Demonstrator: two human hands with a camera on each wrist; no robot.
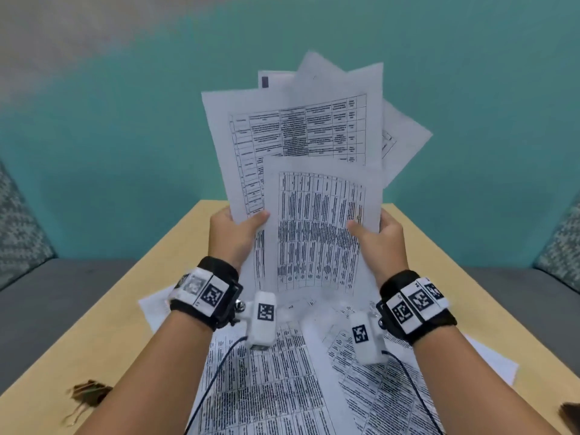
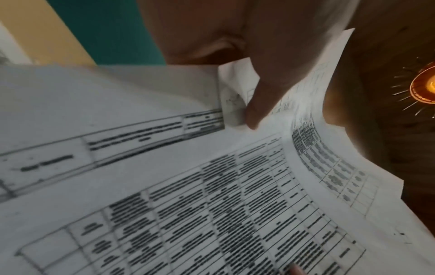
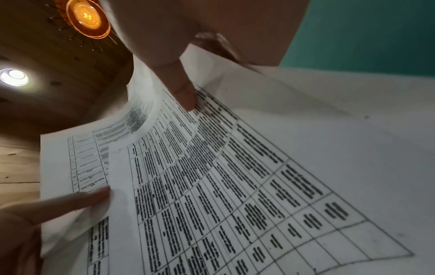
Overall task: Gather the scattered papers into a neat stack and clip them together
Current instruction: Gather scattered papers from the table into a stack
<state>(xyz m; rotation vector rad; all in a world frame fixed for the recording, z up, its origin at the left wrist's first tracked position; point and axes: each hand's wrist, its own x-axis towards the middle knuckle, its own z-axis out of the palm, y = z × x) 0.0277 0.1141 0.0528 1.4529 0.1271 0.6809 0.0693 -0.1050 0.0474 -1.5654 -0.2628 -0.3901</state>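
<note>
Above the table (image 1: 175,255) you hold a loose fan of papers (image 1: 301,142) upright, well clear of the wood. Your left hand (image 1: 233,233) pinches the left edge of the fan, thumb in front and the fingers hidden behind. Your right hand (image 1: 381,237) pinches the right edge in the same way.

The sheets are not squared: they point in different directions, and the front sheet sits lower than the others. I think a sheet in the middle may slide out, because only the two side edges are held and nothing supports the bottom. If you tap them down now, the corners that stick out may bend. The cables from your wrists hang over the sheets on the table (image 1: 282,381) and could drag them when you move.

By count, I see at least five sheets in the fan; more could be hidden behind. On the table lie at least three more, overlapping, but the exact number cannot be told. One binder clip (image 1: 86,395) lies near the left front edge. A dark object (image 1: 569,416) at the right edge may be a second clip, but it is cut off.
</note>
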